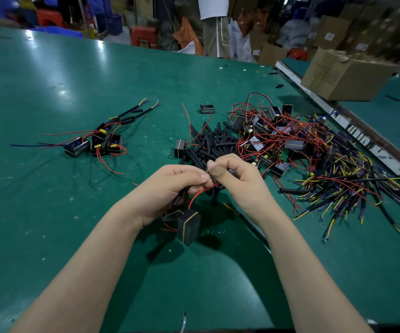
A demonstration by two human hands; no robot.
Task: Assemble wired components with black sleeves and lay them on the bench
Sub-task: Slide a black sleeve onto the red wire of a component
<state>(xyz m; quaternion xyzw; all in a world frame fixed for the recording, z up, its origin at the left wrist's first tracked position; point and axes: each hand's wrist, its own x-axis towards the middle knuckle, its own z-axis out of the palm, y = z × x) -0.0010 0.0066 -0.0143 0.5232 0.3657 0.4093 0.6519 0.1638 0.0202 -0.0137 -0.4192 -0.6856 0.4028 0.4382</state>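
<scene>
Green workbench (74,75) in a cluttered workshop, cardboard box (345,75) on the adjoining bench far right. Big tangle of unassembled wired components (314,155) right of centre, most work left. Loose pile of black sleeves (208,143) mid-bench, just behind the hands. Finished batch (98,140) lying left: roughly four black modules with sleeved leads, so early in the job. Left hand (170,188) curled, thumb and forefinger pinching a red wire (199,193), a black sleeve (178,199) sticking out under its fingers. Right hand (235,179) curled, fingertips pinching at the same wire end, touching the left. Current black module (189,227) hangs below the left hand, not yet laid down. Whether the sleeve is threaded on: cannot tell.
</scene>
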